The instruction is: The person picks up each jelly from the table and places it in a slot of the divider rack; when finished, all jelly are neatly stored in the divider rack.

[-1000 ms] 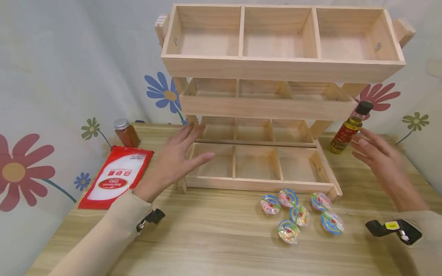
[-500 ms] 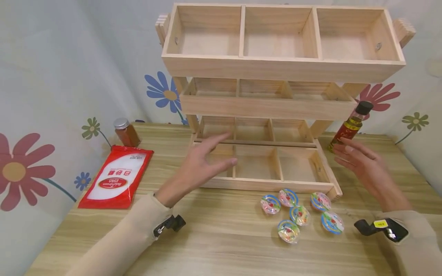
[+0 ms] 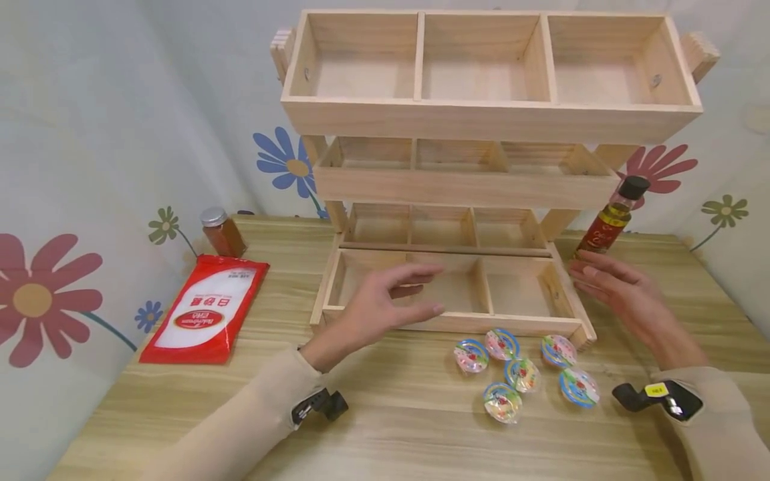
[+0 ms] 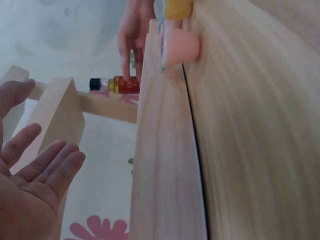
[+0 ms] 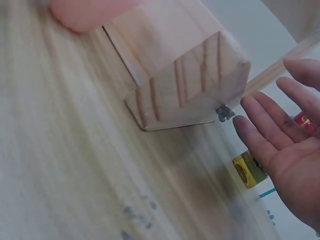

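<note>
Left fingers (image 3: 415,270) loosely spread, right fingers (image 3: 615,268) outstretched near slim bottle (image 3: 604,230), grained wooden rack (image 3: 466,187), rounded shiny-lidded cups (image 3: 522,376)

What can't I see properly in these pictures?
Bottle: base, head view, hidden behind the right hand.
Wooden rack: lowest front tray's left divider, head view, mostly covered by the left hand.
Pink cup: right wrist view, partly cut off by the upper edge.
Snack cups: fine lid print, head view, too small to read.
</note>
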`<state>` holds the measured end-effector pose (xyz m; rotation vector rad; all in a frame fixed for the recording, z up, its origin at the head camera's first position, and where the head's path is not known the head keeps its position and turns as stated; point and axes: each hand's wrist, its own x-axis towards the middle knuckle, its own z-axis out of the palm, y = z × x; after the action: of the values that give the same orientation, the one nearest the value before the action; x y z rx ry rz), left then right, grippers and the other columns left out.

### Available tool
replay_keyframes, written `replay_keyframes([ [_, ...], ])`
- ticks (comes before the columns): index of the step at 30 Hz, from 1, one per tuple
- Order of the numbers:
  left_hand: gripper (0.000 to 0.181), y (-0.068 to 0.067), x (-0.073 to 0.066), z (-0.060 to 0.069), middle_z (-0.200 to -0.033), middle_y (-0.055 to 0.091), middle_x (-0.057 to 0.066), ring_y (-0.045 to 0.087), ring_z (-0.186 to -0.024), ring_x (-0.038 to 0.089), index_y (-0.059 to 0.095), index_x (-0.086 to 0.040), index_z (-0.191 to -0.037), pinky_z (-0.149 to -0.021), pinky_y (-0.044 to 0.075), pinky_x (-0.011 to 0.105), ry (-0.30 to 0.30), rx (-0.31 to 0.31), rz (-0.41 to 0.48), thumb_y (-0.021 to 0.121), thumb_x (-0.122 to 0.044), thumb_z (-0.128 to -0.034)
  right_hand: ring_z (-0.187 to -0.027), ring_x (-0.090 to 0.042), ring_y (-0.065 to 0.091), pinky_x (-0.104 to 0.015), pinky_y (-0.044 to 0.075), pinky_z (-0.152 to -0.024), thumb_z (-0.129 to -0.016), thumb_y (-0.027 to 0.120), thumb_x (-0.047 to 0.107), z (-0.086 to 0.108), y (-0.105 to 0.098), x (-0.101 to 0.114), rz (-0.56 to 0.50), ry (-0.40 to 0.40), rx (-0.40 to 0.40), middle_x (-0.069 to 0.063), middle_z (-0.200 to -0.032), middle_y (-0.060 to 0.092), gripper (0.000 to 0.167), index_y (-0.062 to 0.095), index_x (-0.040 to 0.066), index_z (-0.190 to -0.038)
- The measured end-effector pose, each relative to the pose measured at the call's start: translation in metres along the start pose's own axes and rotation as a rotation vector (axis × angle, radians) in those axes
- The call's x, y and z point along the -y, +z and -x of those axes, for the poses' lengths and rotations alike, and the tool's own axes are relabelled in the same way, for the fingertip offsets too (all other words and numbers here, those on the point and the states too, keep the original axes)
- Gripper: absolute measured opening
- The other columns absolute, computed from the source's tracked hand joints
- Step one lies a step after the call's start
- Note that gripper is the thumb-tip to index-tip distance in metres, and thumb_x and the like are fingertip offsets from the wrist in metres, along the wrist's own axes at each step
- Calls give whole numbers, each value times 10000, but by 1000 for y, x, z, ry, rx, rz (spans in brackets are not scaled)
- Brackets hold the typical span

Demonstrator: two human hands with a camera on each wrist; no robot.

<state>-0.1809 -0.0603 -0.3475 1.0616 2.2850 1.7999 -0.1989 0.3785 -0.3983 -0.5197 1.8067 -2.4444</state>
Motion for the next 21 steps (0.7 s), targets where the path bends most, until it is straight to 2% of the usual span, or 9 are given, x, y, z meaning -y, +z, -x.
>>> replay_keyframes([
  [7, 477, 19, 7, 1, -1390, 686, 69, 636, -1287, 173, 699, -24, -1353, -1088, 510, 353, -16, 72, 77, 853, -49, -903, -1160, -143, 713, -250, 542, -996, -1085, 483, -87, 0, 1, -8, 56, 32, -50, -60, -1270, 751, 359, 711, 24, -1340],
  [11, 447, 26, 8, 2, -1340, 710, 88, 664, -1247, 180, 717, -16, -1321, -1062, 530, 346, -20, 94, 81, 856, -43, -898, -1164, -78, 687, -205, 533, -982, -1072, 541, -69, 1, 1, -12, 96, 70, -97, 5, -1268, 752, 346, 737, 58, -1328],
  [16, 447, 32, 9, 3, -1320, 715, 154, 679, -1231, 284, 718, 17, -1310, -1038, 546, 343, -42, 111, 90, 859, -25, -888, -1172, -17, 645, -159, 517, -957, -1071, 590, -13, 2, 0, -16, 183, 131, -147, 96, -1272, 735, 340, 723, 88, -1367],
  [21, 423, 36, 11, 4, -1287, 737, 136, 700, -1191, 241, 740, 6, -1285, -1029, 548, 323, -58, 139, 57, 868, -42, -885, -1120, 9, 648, -151, 528, -902, -1068, 626, 38, 2, -1, -17, 238, 179, -181, 154, -1250, 724, 332, 734, 133, -1368],
])
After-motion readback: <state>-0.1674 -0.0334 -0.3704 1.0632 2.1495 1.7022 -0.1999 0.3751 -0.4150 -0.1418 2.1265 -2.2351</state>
